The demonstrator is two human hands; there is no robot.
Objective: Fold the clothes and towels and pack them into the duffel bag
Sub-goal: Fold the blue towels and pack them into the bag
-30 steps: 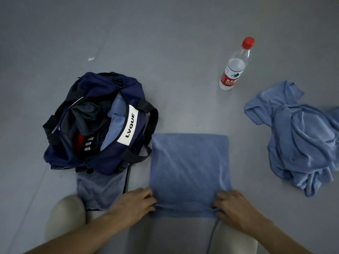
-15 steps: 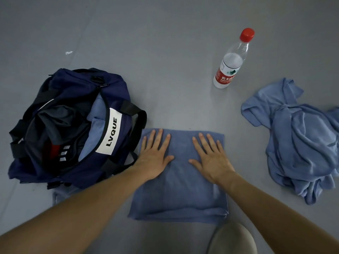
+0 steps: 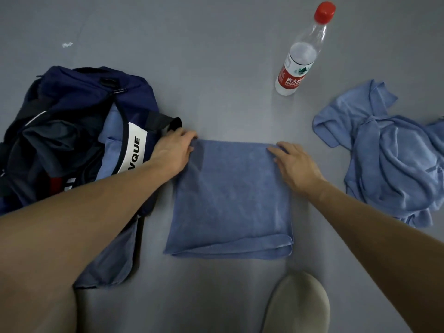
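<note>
Head view: my left hand point(image 3: 173, 153) and right hand point(image 3: 296, 168) each hold a far corner of the folded towel point(image 3: 230, 195). My left fingers point(image 3: 189, 138) are curled round the far left corner, and my right fingers point(image 3: 280, 146) bend down over the far right corner with the thumb tucked against the cloth below them. Both hands are narrow and pinching, not spread.

The blue towel lies flat on the grey floor point(image 3: 192, 56) between my two sets of fingers and runs back from them toward me. Its layered edge is at the near end.

Just left of my left fingers, touching the back of that hand, sits the navy duffel bag point(image 3: 79, 97). It is open, with dark and light blue cloth inside and a white label point(image 3: 134, 150) facing up. A grey cloth point(image 3: 113, 260) sticks out from under the bag on my side.

Beyond my right fingers stands a water bottle point(image 3: 298, 61) with a red cap, apart from the towel. To the right of my right fingers, a crumpled blue garment point(image 3: 394, 159) lies unfolded and clear of the towel.
</note>
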